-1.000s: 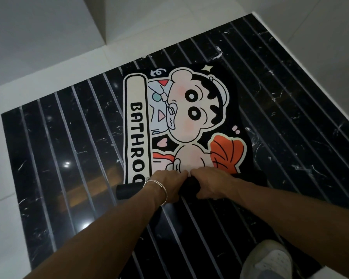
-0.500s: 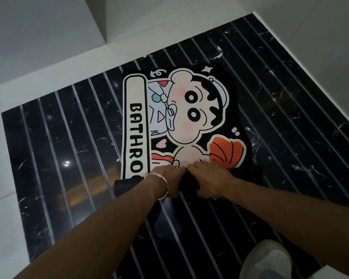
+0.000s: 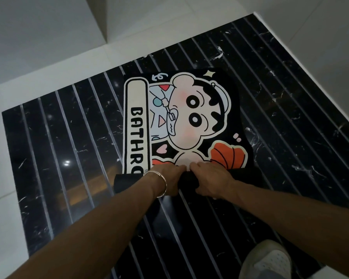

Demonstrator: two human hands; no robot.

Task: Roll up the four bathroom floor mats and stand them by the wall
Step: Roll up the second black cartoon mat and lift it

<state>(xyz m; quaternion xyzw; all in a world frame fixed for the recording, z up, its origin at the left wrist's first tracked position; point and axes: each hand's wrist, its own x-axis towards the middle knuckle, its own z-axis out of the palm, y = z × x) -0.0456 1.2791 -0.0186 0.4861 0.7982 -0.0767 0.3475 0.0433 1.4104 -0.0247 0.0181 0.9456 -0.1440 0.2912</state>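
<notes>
A black bath mat (image 3: 181, 117) with a cartoon child and the word BATHROOM lies on the dark striped floor. Its near end is rolled into a black tube (image 3: 125, 181) that runs across the mat. My left hand (image 3: 167, 178), with a silver bangle at the wrist, grips the roll left of its middle. My right hand (image 3: 212, 178) grips the roll just beside it, fingers curled over the top. The two hands nearly touch. Only this one mat is in view.
Black marble floor (image 3: 290, 127) with thin pale stripes lies under the mat. White tiles (image 3: 18, 57) border it at left and back, and a white wall corner (image 3: 107, 19) stands at the back. My white shoe (image 3: 270, 260) is at the lower right.
Both hands have pushed the roll a little farther up the mat, away from me. More of the BATHROOM lettering and the orange shell is covered.
</notes>
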